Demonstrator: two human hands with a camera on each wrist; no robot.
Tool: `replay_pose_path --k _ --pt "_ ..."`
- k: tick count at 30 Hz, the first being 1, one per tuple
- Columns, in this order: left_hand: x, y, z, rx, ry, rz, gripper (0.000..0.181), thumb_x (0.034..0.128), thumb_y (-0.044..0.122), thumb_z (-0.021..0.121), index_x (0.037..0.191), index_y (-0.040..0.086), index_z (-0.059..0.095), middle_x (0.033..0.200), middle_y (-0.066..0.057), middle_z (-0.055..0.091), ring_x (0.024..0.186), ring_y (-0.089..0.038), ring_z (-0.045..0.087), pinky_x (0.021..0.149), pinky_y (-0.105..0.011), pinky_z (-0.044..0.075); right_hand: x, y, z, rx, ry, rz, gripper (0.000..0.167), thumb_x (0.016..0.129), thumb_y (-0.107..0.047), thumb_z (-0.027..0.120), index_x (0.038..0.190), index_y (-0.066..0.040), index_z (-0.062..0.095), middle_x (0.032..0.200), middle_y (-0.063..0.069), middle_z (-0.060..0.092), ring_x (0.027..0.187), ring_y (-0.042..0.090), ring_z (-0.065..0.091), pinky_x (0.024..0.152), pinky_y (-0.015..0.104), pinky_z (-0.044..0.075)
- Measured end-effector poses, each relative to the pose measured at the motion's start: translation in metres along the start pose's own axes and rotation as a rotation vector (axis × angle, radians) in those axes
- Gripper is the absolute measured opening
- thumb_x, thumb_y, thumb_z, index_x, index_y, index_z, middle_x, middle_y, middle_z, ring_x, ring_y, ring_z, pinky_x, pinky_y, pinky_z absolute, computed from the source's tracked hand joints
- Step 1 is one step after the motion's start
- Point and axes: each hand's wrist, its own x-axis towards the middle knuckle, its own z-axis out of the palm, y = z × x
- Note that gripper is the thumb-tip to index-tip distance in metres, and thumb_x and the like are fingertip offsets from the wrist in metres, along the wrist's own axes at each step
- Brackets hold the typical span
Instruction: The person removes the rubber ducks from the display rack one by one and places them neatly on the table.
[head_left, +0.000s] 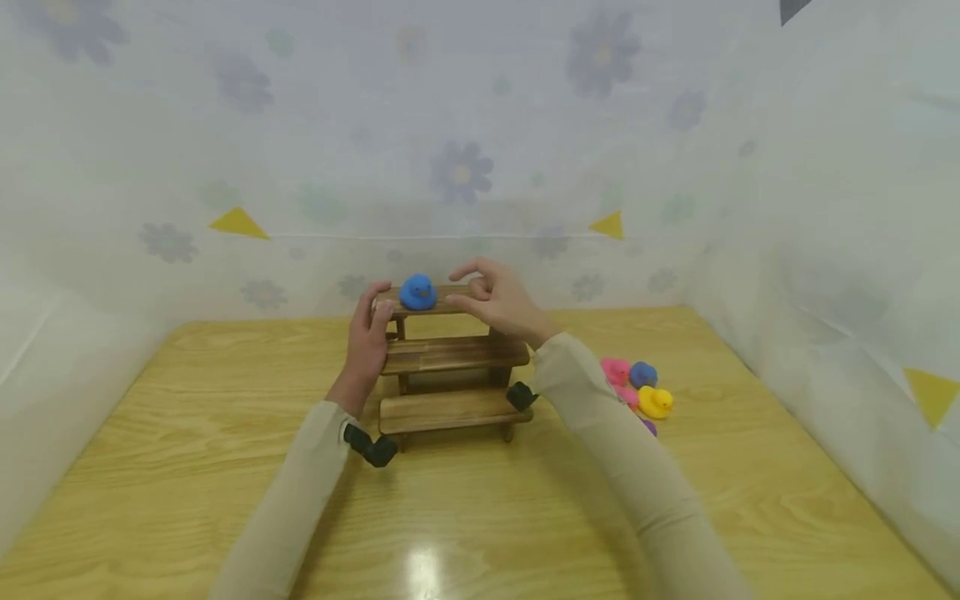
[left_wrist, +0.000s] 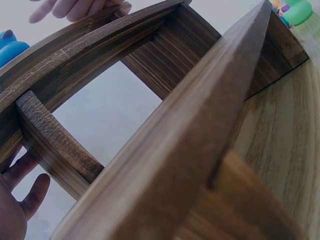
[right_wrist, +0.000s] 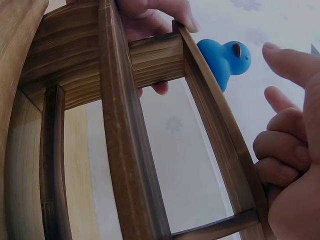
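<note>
A three-tier wooden step shelf (head_left: 457, 354) stands on the table. On its top tier, left of the middle, sits a blue rubber duck (head_left: 417, 292). My left hand (head_left: 367, 337) holds the upper left end of the shelf, its thumb in front and fingers around the side. In the right wrist view, the fingers of that left hand (right_wrist: 155, 17) lie about the side support. My right hand (head_left: 498, 300) is at the right part of the top tier, thumb and index finger spread, other fingers bent. A gap separates it from the blue duck (right_wrist: 220, 60), and it holds nothing.
Several small rubber ducks, among them a yellow duck (head_left: 655, 403), a pink duck (head_left: 616, 370) and a darker blue duck (head_left: 642, 375), lie on the table (head_left: 750, 467) right of the shelf, partly behind the right sleeve (head_left: 615, 442). A flowered curtain (head_left: 360, 175) encloses the back and sides.
</note>
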Motion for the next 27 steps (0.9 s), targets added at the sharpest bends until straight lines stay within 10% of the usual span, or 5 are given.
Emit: replay_pose_path --k 8,17,27 --pt "0.0 0.001 -0.002 -0.002 -0.003 -0.01 0.044 0.1034 0.019 0.036 0.144 0.002 0.036 0.154 -0.019 0.027 0.119 -0.037 0.044 0.09 -0.042 0.038 0.012 -0.007 0.011 0.04 -0.096 0.075 0.036 0.091 -0.018 0.067 0.123 -0.006 0.057 0.051 -0.003 0.026 0.042 0.013 0.025 0.051 0.029 0.036" --pt "0.001 0.001 -0.001 -0.024 -0.008 0.007 0.044 0.1031 0.017 0.036 0.143 0.0 0.035 0.154 -0.02 0.025 0.114 -0.035 0.044 0.1 -0.055 0.032 0.025 -0.01 0.016 0.083 -0.133 0.103 0.038 0.092 -0.019 0.066 0.125 -0.006 0.054 0.051 -0.003 0.026 0.043 0.013 0.025 0.056 0.028 0.037" --pt "-0.003 0.002 -0.004 0.008 0.018 0.006 0.043 0.103 0.016 0.035 0.143 -0.001 0.036 0.151 -0.022 0.031 0.109 -0.03 0.047 0.087 -0.035 0.036 0.032 -0.015 0.022 0.056 -0.16 0.15 0.035 0.093 -0.023 0.064 0.123 -0.005 0.058 0.05 -0.003 0.028 0.044 0.012 0.024 0.055 0.027 0.037"
